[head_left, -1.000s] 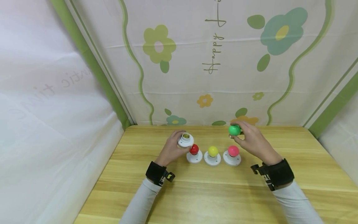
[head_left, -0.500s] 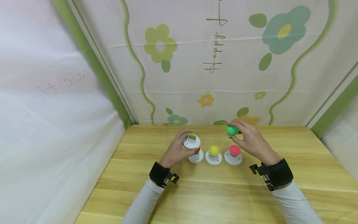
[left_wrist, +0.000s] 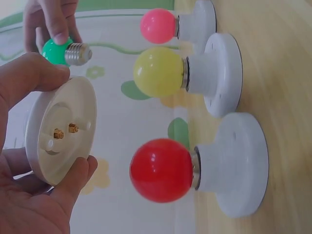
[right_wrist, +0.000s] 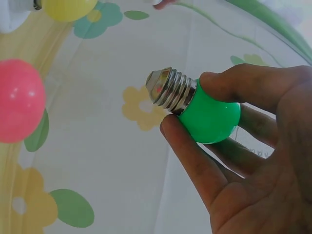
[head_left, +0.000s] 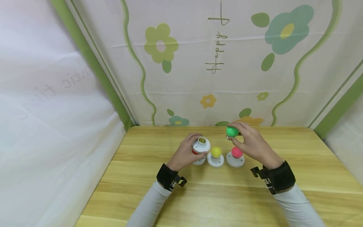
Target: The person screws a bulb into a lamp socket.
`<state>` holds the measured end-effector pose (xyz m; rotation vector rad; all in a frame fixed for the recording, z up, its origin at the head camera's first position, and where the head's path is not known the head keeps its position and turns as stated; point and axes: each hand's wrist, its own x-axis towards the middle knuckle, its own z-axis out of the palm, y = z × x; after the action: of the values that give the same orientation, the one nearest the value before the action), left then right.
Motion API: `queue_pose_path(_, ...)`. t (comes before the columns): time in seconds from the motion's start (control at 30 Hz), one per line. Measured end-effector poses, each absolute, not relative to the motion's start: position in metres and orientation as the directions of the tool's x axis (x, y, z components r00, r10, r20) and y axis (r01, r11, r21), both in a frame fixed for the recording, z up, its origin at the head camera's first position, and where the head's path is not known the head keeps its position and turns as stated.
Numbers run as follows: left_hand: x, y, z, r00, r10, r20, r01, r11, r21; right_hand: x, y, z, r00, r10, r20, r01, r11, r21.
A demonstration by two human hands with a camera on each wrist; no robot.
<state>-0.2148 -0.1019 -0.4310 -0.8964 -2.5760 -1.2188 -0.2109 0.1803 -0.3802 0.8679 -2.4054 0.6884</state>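
Observation:
My left hand (head_left: 185,153) grips a white lamp socket (head_left: 201,145) by its round base, its threaded opening facing up, above the red bulb. The left wrist view shows the underside of that base with two brass screws. Between thumb and fingers of my right hand (head_left: 253,143) is a green light bulb (right_wrist: 212,114), its metal screw end pointing left toward the socket, the two apart. On the table the red bulb (left_wrist: 163,169), the yellow bulb (head_left: 216,152) and the pink bulb (head_left: 237,152) each stand upright in a white socket base. In the head view the red one is mostly hidden.
The wooden table (head_left: 215,195) ends at the back against a white curtain (head_left: 187,78) printed with flowers. Another white curtain (head_left: 56,126) hangs along the left side. The standing bulbs form a row close below both hands.
My left hand has moved right with the held socket, which now covers most of the red bulb in the head view. The right hand has shifted slightly left with the green bulb.

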Motion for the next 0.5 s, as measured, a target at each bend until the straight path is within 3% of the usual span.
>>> queue_pose_path(0.5, -0.211, -0.084, -0.434, -0.764, 0.495, 0.414, 0.630, 0.436, 0.642, -0.199, 0.171, -0.371, -0.620, -0.461, 0.634, -0.729, 0.638, -0.249)
